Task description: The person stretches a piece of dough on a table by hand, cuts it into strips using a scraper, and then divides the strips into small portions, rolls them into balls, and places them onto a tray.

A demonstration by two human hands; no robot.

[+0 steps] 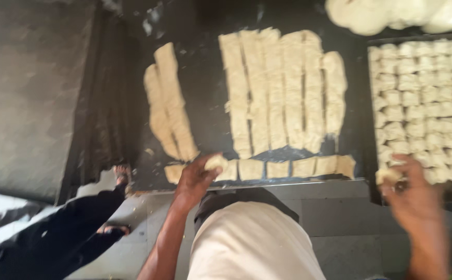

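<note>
From the head camera, looking straight down, the left hand (pixel 197 179) reaches to the near edge of a dark table (pixel 205 103), its fingers (pixel 210 167) clenched round a small dough piece (pixel 216 162) at the left end of a row of cut dough squares (pixel 288 167) lying along that edge. Beyond the row lie long dough strips (pixel 283 88), side by side and touching, and to their left a separate pair of strips (pixel 166 103) set at a slant. The right hand (pixel 415 194), blurred, sits at the near left corner of a tray (pixel 372 150) packed with rows of cut dough pieces (pixel 428 98); its fingers grasp another dough piece (pixel 389 175). A pale dough mass (pixel 391 13) lies at the top right. At lower left, another person's sandalled foot (pixel 122 173) and dark garment show on the tiled floor (pixel 340 218).
</note>
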